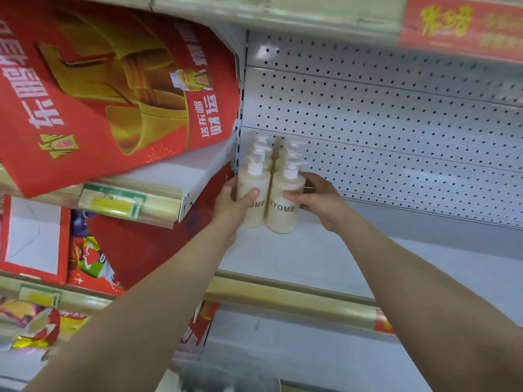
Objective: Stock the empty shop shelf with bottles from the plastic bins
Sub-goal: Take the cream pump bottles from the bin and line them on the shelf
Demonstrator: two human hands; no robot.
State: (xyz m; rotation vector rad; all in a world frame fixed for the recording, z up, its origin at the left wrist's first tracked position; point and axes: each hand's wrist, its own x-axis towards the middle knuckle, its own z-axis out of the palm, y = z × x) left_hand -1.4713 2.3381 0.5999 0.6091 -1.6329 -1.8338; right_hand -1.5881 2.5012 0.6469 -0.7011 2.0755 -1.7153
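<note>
Left hand point(231, 206) is wrapped round the left bottle point(252, 181), thumb across the front just above the lettering, fingers tucked behind it. Right hand point(321, 202) does the same on the right bottle point(283, 210): thumb pressed on the front above the "ZYOME" print, fingers curled round the far side. Both bottles are cream-coloured with white pumps, upright, bases on the shelf point(311, 261), side by side and touching or nearly so (the gap is too thin to call). They sit a little left of the frame's centre, at the shelf's left end.

Right behind them, more bottles point(261, 144) of the same kind stand in two rows running back to the pegboard point(396, 123); only their pumps and shoulders show. The pegboard fills the upper right of the frame. A gold rail point(283, 297) runs along the shelf's front edge, below the forearms.

Upper left, a big red and gold carton point(113, 80) tilts over the next bay. Lower left, red boxes point(34, 241) sit on a lower shelf, blurred.
</note>
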